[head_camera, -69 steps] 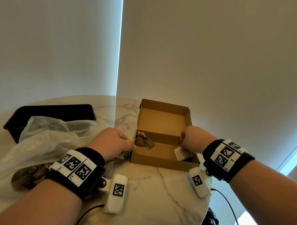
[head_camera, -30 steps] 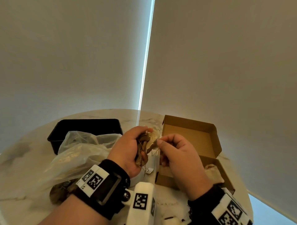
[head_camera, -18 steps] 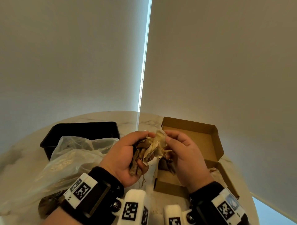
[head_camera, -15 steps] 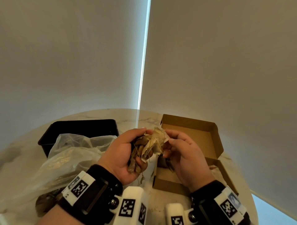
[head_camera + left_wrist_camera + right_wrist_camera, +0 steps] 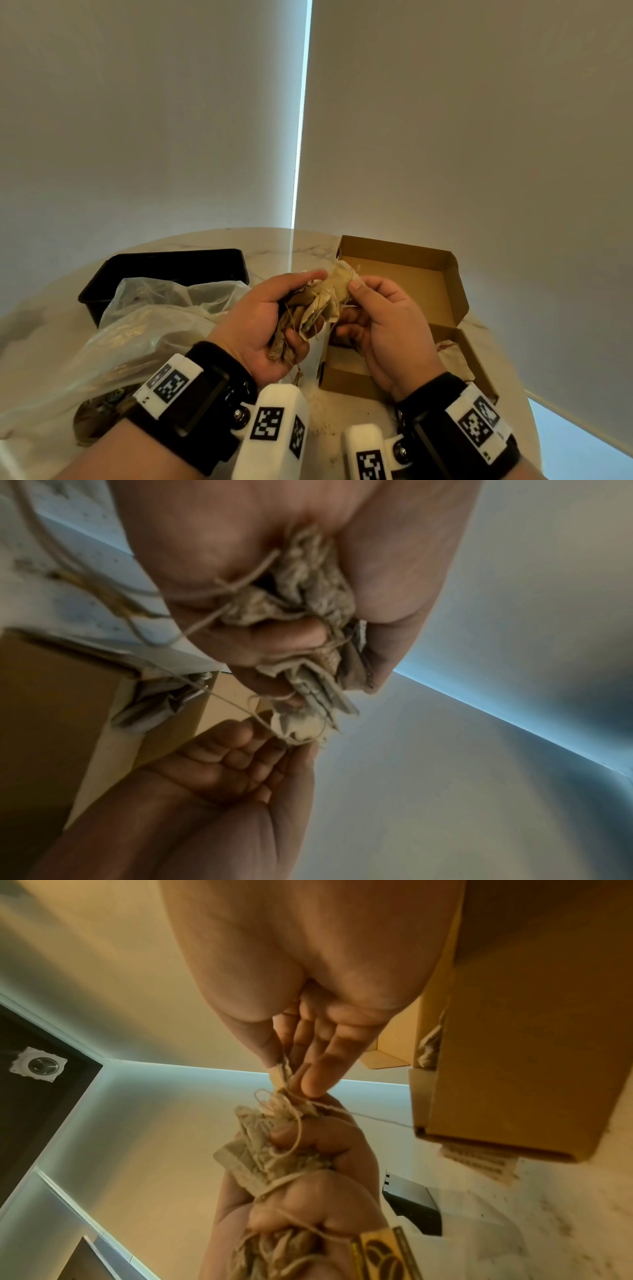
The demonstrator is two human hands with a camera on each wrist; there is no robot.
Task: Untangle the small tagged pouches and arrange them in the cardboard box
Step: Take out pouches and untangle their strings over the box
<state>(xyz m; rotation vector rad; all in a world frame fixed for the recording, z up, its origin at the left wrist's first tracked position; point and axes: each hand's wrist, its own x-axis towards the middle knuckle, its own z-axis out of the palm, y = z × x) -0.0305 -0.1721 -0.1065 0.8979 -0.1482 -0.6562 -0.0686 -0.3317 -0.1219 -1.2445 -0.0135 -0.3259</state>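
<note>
Left hand [image 5: 260, 329] fist wrapped around a tangled clump of pouches [image 5: 308, 308], strings trailing below the palm. Right hand [image 5: 383, 325] thumb and forefinger pinching the top edge of one pouch [image 5: 342, 277] in that clump, other fingers loosely curled. Both held above the marble table [image 5: 342, 407], just left of the open cardboard box [image 5: 404, 284]. One pouch lies in the box's near compartment [image 5: 455, 359]. Clear plastic bag [image 5: 144, 329] and black tray [image 5: 164, 267] sit to the left.

Dim, soft daylight from a bright slit between blinds — wrist views blurred, edges warped.
</note>
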